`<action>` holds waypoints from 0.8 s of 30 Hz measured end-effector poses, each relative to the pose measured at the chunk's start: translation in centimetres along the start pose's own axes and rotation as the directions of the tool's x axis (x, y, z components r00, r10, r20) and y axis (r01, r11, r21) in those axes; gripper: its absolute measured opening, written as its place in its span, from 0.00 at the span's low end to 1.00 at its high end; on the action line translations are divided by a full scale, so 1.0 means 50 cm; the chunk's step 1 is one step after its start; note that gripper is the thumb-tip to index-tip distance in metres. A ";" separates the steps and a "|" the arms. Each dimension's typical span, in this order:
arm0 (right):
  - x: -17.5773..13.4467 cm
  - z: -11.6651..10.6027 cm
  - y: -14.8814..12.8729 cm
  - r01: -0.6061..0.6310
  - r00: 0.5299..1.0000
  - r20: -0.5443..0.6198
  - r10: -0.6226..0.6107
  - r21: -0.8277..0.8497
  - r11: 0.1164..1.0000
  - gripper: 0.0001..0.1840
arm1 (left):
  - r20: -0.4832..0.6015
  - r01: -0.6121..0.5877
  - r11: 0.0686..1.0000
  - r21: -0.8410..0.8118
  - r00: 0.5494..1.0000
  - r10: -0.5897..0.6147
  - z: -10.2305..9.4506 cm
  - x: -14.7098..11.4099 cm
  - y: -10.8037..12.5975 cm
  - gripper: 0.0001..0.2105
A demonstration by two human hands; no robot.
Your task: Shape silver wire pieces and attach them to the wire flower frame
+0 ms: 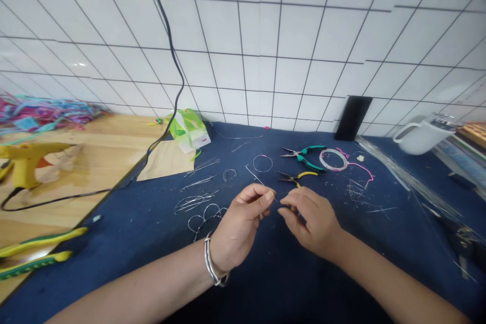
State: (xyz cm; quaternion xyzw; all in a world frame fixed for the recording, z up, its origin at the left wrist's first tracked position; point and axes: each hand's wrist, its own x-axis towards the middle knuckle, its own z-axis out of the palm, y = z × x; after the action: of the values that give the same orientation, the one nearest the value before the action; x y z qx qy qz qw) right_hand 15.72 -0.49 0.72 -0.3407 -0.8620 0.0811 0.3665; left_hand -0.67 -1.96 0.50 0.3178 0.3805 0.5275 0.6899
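My left hand (248,217), with silver bangles at the wrist, pinches a thin metal wire (255,174) between thumb and forefinger. One part of the wire sticks out beyond the knuckles, bent at its far tip; a short bit shows past the fingertips. My right hand (309,217) is beside it, thumb and forefinger closed near that short end, its exact grip hard to see. Just beyond lie yellow-handled pliers (294,177) and teal-handled pliers (304,154). A wire ring (262,163) lies behind my hands. A looped wire piece (205,220) is partly hidden by my left hand.
Cut wires (195,201) lie left on the dark blue cloth (152,243). A clear ring-shaped coil (334,159) with pink thread, wire scraps (357,191) and a white mug (415,136) are right. A yellow glue gun (26,162), its black cord (172,50) and green-yellow handles (41,250) are left.
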 end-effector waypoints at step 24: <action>0.009 0.024 -0.020 -0.692 0.717 0.389 0.578 0.499 0.522 0.06 | 0.078 -0.043 0.993 0.113 0.996 0.034 -0.007 0.010 -0.021 0.02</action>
State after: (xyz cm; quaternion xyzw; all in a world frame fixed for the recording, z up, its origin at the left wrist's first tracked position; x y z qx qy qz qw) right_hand 14.15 -0.82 0.49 -0.4850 -0.6292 0.5138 0.3238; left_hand -0.35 -1.71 -0.67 0.3841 0.3775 0.5056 0.6740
